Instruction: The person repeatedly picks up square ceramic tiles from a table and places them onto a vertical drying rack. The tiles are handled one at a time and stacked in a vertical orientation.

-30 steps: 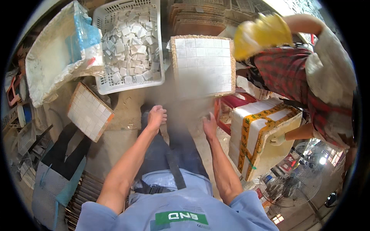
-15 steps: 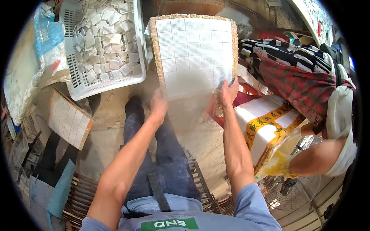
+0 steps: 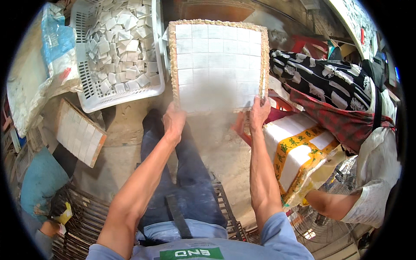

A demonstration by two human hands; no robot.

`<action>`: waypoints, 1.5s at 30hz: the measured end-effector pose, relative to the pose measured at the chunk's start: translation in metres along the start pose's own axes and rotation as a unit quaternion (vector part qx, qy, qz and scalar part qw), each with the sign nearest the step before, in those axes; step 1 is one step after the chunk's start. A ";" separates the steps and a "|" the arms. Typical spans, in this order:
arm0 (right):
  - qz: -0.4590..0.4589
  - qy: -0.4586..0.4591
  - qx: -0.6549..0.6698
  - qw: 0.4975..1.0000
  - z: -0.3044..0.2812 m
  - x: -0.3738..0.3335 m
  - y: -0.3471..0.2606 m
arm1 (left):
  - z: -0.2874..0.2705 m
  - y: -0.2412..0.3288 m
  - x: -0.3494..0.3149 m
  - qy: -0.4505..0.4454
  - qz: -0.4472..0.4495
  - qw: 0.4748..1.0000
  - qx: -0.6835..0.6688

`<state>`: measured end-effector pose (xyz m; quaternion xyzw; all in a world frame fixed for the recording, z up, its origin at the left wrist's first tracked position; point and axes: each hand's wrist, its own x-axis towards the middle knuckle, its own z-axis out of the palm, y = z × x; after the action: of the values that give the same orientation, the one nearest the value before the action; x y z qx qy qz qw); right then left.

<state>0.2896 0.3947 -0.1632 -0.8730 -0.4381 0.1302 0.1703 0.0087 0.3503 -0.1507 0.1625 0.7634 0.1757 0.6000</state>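
A square board [image 3: 219,60] faced with a grid of white tiles, with a rough crusted tan rim, is held out in front of me. My left hand [image 3: 174,123] is closed on its near left corner, and my right hand [image 3: 260,112] grips the near right corner with the thumb on top. A grey blur, perhaps dust, partly covers the board's near edge. Left of it stands a white plastic basket [image 3: 92,105] full of loose white square tiles [image 3: 123,47].
A second tiled board [image 3: 81,132] leans at the left, below a white and blue sack [image 3: 58,47]. At the right, a co-worker's bare arm [image 3: 333,203] is by a white foam box [image 3: 288,162] with yellow tape. A slatted rack [image 3: 91,216] and a fan [image 3: 320,221] are low down.
The board has come slightly toward me and levelled. At left, a co-worker's blue-green sleeve and hand have moved in. The right co-worker's arm has shifted, and its yellow glove no longer shows.
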 end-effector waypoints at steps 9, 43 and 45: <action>0.196 -0.209 0.210 0.935 -0.043 0.056 -0.009 | -0.009 -0.001 -0.002 -0.039 0.036 0.992 -0.115; 0.708 0.284 0.458 0.456 -0.146 -0.518 0.019 | -0.084 -0.055 -0.170 -0.193 0.176 0.898 0.354; 0.727 0.345 0.450 0.388 -0.140 -0.545 0.024 | -0.062 -0.069 -0.174 -0.223 0.182 0.856 0.430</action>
<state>0.0418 -0.0854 -0.0033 -0.6252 0.5819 0.0704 0.5153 -0.0145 0.2044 -0.0195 0.5752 0.5657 -0.1051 0.5814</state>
